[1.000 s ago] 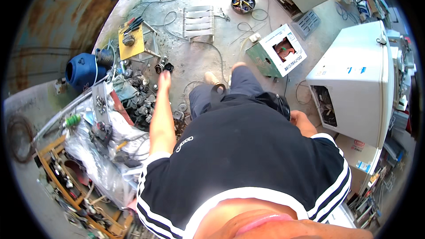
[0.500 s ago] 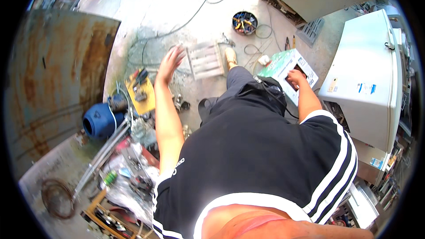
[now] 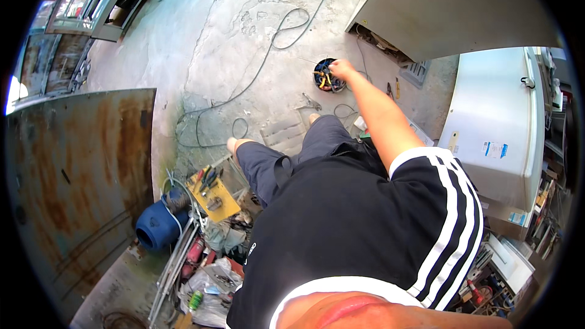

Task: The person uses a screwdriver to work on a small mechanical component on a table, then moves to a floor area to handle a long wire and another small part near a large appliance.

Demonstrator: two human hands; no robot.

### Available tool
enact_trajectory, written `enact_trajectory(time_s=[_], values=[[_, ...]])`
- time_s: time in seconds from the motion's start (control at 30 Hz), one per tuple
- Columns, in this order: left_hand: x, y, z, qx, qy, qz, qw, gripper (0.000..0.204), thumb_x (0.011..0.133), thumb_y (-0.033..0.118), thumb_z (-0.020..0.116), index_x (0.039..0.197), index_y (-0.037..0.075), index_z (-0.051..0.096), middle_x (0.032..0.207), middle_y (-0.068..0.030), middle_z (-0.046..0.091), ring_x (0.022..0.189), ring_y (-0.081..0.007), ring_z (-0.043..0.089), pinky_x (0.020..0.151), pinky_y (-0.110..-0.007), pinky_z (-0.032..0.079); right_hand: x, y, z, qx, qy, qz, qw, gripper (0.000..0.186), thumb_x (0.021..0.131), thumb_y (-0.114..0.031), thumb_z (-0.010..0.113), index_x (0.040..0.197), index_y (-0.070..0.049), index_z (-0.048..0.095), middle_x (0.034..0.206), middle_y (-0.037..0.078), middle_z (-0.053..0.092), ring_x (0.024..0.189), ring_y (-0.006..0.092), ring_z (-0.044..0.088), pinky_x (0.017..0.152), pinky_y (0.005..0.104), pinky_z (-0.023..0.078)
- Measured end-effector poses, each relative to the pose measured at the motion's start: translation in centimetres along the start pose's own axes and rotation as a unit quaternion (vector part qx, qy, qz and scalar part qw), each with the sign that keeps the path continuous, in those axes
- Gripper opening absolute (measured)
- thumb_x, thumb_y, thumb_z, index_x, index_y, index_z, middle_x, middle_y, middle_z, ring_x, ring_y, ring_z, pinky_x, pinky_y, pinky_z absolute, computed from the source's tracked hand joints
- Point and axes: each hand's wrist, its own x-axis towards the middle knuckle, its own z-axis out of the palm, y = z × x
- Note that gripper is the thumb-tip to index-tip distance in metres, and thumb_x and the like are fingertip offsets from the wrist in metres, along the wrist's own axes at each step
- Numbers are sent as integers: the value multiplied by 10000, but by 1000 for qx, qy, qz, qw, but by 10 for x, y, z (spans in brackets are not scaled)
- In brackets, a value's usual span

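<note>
My right arm is stretched forward, and my right hand (image 3: 342,69) is over the rim of a round black tub (image 3: 329,88) on the floor. Inside lie hand tools with yellow and dark handles, too small to name singly. The fingers look curled; what they hold, if anything, I cannot make out. A thin straight piece (image 3: 306,60) sticks out leftward near the fingertips. My left hand is out of the picture. Close by my right foot are a slatted grey panel (image 3: 284,136) and a metal clamp-like tool (image 3: 309,103). The cardboard box (image 3: 421,133) is mostly hidden behind my right arm.
A long dark cable (image 3: 258,74) winds across the concrete floor. White refrigerator-like cabinets (image 3: 481,109) stand at the right, and a rusty metal sheet (image 3: 85,189) at the left. A yellow board with tools (image 3: 214,196), a blue drum (image 3: 157,226) and metal pipes (image 3: 177,262) lie lower left.
My right hand has left the box opening and reached forward to the black tub. My left hand, earlier raised and spread by the slatted panel, has gone from view. My body has shifted.
</note>
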Motion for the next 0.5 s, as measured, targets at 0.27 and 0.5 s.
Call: enact_trajectory(time_s=[0.27, 0.5], values=[[164, 182, -17, -41, 16, 58, 997, 610, 926, 263, 605, 1435, 100, 309, 1004, -100, 594, 784, -188, 574, 574, -332, 424, 18, -111, 87, -128, -112, -36, 985, 362, 871, -335, 609, 1129, -94, 692, 1081, 146, 695, 1017, 271, 663, 889, 388, 507], [370, 397, 60, 203, -82, 310, 925, 556, 939, 251, 582, 1391, -6, 387, 1221, -178, 581, 1061, -271, 592, 886, -374, 478, 36, -117, 152, -182, -7, 111, 977, 290, 866, -280, 603, 1059, -91, 708, 1067, 156, 686, 1029, 307, 646, 906, 413, 499]])
